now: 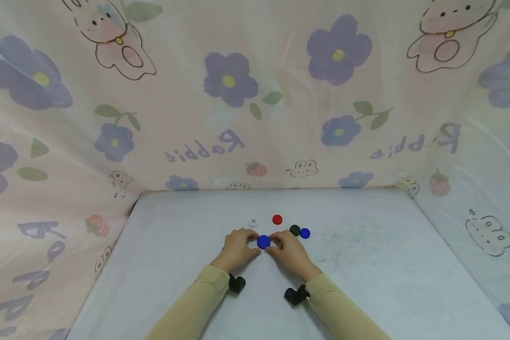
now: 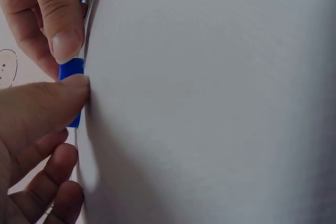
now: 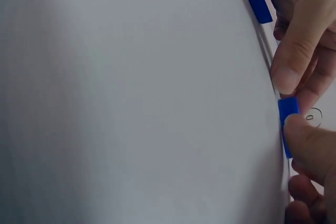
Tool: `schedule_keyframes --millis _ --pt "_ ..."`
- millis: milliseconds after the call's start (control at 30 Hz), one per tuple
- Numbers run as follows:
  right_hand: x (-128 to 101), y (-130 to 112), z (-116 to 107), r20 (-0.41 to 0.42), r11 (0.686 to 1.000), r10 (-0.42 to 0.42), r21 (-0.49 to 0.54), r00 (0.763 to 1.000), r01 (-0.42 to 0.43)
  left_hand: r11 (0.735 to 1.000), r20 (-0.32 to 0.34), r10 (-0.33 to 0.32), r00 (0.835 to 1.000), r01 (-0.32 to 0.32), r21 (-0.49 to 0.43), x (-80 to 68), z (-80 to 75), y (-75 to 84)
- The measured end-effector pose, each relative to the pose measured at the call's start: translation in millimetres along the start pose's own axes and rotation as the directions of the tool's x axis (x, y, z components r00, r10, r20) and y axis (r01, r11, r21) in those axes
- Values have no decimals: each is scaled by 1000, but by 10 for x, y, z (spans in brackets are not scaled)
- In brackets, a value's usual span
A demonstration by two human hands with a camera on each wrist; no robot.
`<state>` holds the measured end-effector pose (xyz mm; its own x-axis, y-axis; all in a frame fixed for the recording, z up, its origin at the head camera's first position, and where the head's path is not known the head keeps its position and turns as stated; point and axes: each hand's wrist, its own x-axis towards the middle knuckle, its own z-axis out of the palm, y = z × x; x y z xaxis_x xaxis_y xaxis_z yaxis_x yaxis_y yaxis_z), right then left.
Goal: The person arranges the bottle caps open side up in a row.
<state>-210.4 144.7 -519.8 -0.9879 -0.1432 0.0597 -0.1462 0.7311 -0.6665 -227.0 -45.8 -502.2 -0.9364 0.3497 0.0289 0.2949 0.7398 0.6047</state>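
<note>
A thick blue disc (image 1: 263, 242) sits flat at table level between both hands. My left hand (image 1: 239, 248) pinches it from the left, with the index finger behind and thumb in front. From the right, my right hand (image 1: 292, 252) grips the same disc with thumb and index finger. In the left wrist view, the left thumb (image 2: 65, 98) overlaps its side and the right thumb (image 2: 66, 43) meets its edge. The right wrist view shows the right thumb (image 3: 299, 129) across its side, plus another blue disc (image 3: 257, 1) beside the left hand.
Behind the hands lie a white disc (image 1: 253, 221) with a patterned face and a red disc (image 1: 277, 219). A black disc (image 1: 295, 230) and a blue disc (image 1: 305, 233) lie side by side near the right fingers. Patterned curtain (image 1: 280, 118) encloses the white table (image 1: 378, 283).
</note>
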Motion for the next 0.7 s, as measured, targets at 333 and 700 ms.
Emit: schedule_keyframes --millis 333,700 --pt "6 -18 19 15 999 -40 14 999 40 1000 9 -15 1000 15 -1 22 -25 4" --pt "-5 -37 34 45 995 -39 99 998 34 997 0 -17 1000 17 -72 -27 -52 -29"
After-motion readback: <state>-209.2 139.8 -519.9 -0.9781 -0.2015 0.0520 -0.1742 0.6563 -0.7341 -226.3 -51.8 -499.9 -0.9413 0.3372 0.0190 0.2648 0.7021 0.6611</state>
